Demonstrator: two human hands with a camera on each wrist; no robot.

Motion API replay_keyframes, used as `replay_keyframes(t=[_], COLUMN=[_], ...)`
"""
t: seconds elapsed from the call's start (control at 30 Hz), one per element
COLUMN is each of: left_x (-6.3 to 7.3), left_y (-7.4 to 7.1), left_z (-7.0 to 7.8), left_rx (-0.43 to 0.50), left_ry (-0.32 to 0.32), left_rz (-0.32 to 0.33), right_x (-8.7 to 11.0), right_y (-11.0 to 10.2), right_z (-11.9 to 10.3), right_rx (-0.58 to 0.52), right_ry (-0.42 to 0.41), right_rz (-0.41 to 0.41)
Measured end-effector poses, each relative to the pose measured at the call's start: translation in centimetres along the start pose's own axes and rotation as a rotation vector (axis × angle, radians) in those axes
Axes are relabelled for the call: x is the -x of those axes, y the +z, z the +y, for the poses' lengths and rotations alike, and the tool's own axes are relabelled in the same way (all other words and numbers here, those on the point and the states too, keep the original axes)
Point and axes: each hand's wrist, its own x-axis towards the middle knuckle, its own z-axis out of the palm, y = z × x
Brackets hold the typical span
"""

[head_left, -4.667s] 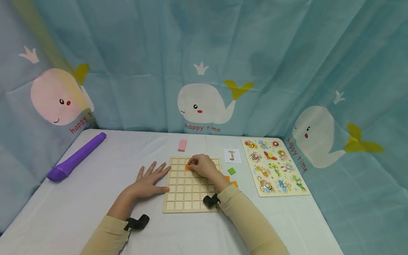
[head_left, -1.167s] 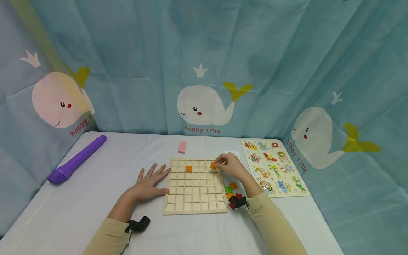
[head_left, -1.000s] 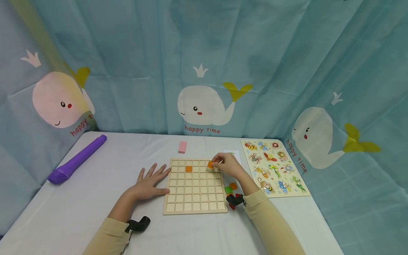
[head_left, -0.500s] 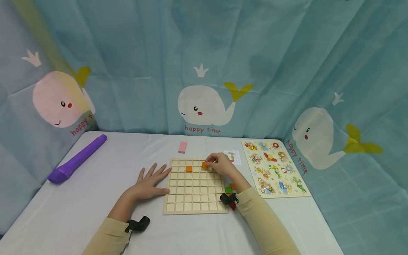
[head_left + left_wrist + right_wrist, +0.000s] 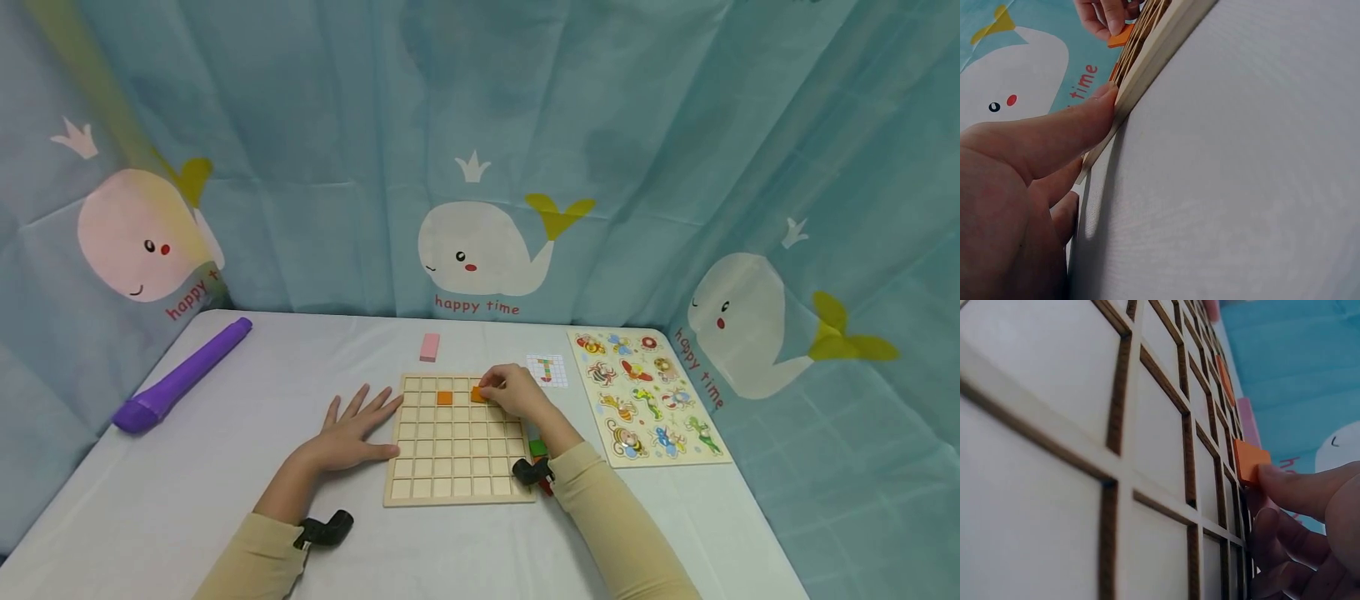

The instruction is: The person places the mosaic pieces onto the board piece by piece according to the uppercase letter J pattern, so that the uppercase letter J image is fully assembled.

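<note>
A wooden grid board (image 5: 462,450) with square cells lies on the white table. In its second row from the back sits one orange square tile (image 5: 445,398). My right hand (image 5: 517,393) pinches a second orange tile (image 5: 1249,461) between thumb and fingers, at the same row, a short way to the right. In the right wrist view this tile is tilted against the grid ridges. My left hand (image 5: 348,432) lies with fingers spread along the board's left edge; thumb and fingertips touch the rim (image 5: 1147,75).
Behind the board is a pink block (image 5: 429,347). A pattern card (image 5: 547,371) and an insect picture board (image 5: 647,396) lie to the right. Green (image 5: 538,448) and red tiles sit beside the board, partly hidden by the right wrist. A purple tube-like object (image 5: 182,374) lies far left.
The first orange tile was let go in its cell. My right hand then brought the second from the board's right edge leftward and lowered it to the grid. The left hand stays put.
</note>
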Motion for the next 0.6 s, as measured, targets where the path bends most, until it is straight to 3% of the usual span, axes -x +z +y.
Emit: replay_keyframes(t=[0.37, 0.6], left_x=[0.01, -0.02], left_y=[0.06, -0.05], left_z=[-0.08, 0.02], left_rx=[-0.003, 0.004], left_ry=[-0.006, -0.007], left_rz=[-0.003, -0.007], right_x=[0.03, 0.83], right_y=[0.36, -0.32], right_z=[-0.27, -0.43], right_rx=[0.066, 0.038], right_ry=[-0.022, -0.024], right_rz=[-0.016, 0.009])
